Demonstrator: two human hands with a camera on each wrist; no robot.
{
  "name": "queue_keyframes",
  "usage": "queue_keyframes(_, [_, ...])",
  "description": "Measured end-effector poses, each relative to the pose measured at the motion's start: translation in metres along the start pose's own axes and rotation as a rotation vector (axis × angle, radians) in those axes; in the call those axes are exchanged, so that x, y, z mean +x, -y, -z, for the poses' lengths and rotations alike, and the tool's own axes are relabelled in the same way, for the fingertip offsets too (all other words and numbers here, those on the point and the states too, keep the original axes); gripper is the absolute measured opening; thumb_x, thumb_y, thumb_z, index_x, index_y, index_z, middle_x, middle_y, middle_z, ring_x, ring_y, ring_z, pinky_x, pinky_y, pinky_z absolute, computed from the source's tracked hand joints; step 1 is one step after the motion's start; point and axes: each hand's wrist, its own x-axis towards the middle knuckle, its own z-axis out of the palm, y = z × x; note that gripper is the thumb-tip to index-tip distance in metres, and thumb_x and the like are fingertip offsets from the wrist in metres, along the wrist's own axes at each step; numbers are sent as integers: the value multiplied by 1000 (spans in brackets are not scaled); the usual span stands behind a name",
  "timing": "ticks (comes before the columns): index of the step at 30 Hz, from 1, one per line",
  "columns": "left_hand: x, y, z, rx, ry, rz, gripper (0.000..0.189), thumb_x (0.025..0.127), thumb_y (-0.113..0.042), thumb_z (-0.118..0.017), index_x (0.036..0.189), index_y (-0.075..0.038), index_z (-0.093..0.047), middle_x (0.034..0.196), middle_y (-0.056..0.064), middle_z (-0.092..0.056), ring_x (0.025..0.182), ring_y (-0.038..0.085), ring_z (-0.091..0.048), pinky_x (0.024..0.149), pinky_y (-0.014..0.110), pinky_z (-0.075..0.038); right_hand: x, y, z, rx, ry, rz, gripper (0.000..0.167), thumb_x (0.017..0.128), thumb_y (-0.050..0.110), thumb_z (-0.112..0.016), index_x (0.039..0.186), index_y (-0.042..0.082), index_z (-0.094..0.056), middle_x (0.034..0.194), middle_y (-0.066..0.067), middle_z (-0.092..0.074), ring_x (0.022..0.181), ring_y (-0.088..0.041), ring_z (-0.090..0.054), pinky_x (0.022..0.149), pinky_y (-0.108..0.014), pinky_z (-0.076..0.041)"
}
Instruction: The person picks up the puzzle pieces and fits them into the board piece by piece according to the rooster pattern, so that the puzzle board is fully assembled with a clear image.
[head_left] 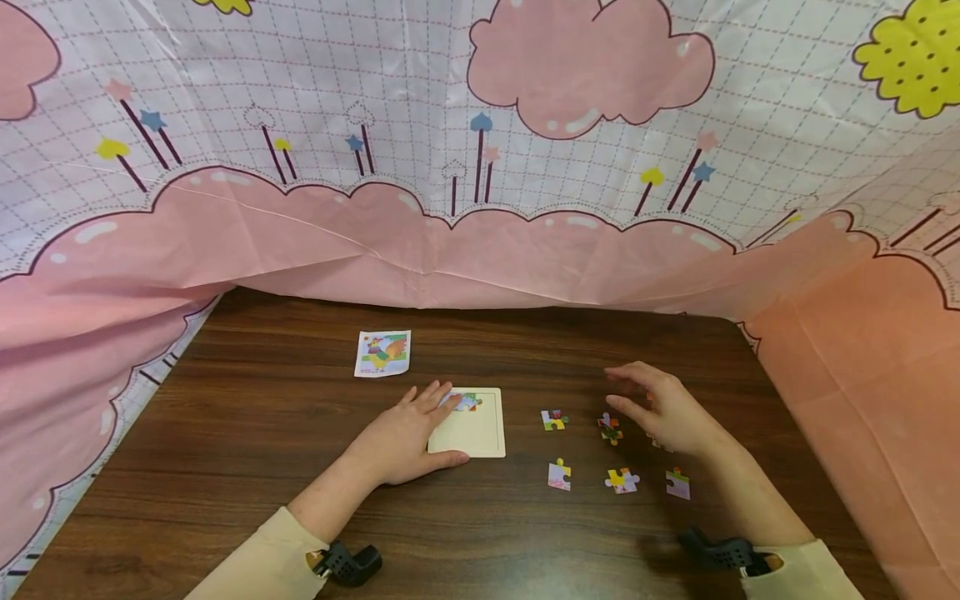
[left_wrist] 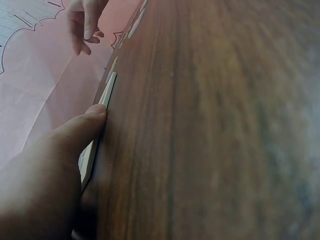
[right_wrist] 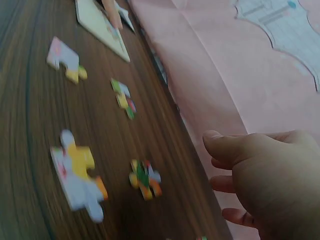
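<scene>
My left hand (head_left: 405, 437) rests on the left side of a cream puzzle tray (head_left: 472, 437), its fingers straight over the upper left corner. The thumb lies against the tray's near edge, as the left wrist view also shows. Joined jigsaw pieces (head_left: 470, 402) lie along the top inside the tray, partly covered by the fingers. Above the table on the right hovers my right hand (head_left: 663, 408), fingers loosely bent with nothing between them. Below and left of it lie a dark green and red jigsaw piece (head_left: 611, 428) and a yellow and lilac one (head_left: 622, 480).
More loose jigsaw pieces lie right of the tray: a green and yellow one (head_left: 554, 420), a pale one (head_left: 559, 475) and a lilac one (head_left: 678, 484). A picture card (head_left: 383, 354) with a rooster lies behind the tray. Patterned cloth (head_left: 450, 258) hangs around the brown table (head_left: 285, 417).
</scene>
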Motion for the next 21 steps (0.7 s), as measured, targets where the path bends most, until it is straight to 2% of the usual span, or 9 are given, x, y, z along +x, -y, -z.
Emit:
queue_keyframes(3, [0,0,1,-1,-7,-3,98,98,-80,-46,167,-11,-34,173,12,-24,159,30,-22,127,52,-21,-6,-11,5,-39,-11,-9,41,104,18,-73,140,1,-65,131,-12,-67,109,-33,-65,84,-55,-57])
queue_keyframes(7, [1,0,3,-3,-6,-7,97,98,-79,-47,166,-10,-36,173,13,-25,159,31,-22,127,52,-21,-13,-24,9,-56,-5,-47,43,103,19,-74,140,1,-65,131,-13,-65,106,-33,-63,71,-42,-55])
queue_keyframes(9, [1,1,3,-3,-1,-8,97,98,-79,-47,166,-10,-35,173,13,-25,159,31,-22,127,53,-21,-16,-32,10,-62,-2,-64,44,103,20,-75,141,1,-64,132,-14,-63,109,-36,-63,73,-41,-55])
queue_keyframes(12, [1,1,3,-3,2,-7,98,98,-80,-47,167,-11,-35,173,12,-24,159,30,-22,127,52,-21,-20,-44,11,-76,-4,-69,46,101,20,-77,141,0,-64,134,-15,-62,115,-41,-63,83,-53,-57])
queue_keyframes(15, [1,2,1,2,3,-4,98,98,-80,-46,167,-11,-33,173,12,-23,159,30,-21,127,52,-21,-23,-55,12,-105,-19,-67,48,98,19,-80,140,0,-65,134,-16,-62,121,-44,-61,94,-67,-51])
queue_keyframes(18, [1,2,0,1,3,-8,98,98,-80,-45,167,-11,-33,173,12,-23,159,30,-22,127,52,-21,-27,-64,14,-134,-25,-102,48,96,19,-82,138,2,-67,134,-17,-61,122,-44,-59,96,-74,-40])
queue_keyframes(21, [1,1,0,-5,3,-14,98,98,-80,-46,167,-10,-34,173,13,-23,159,30,-21,127,52,-21,-30,-70,17,-150,-18,-156,49,97,23,-82,139,4,-67,135,-17,-60,122,-44,-56,91,-74,-33])
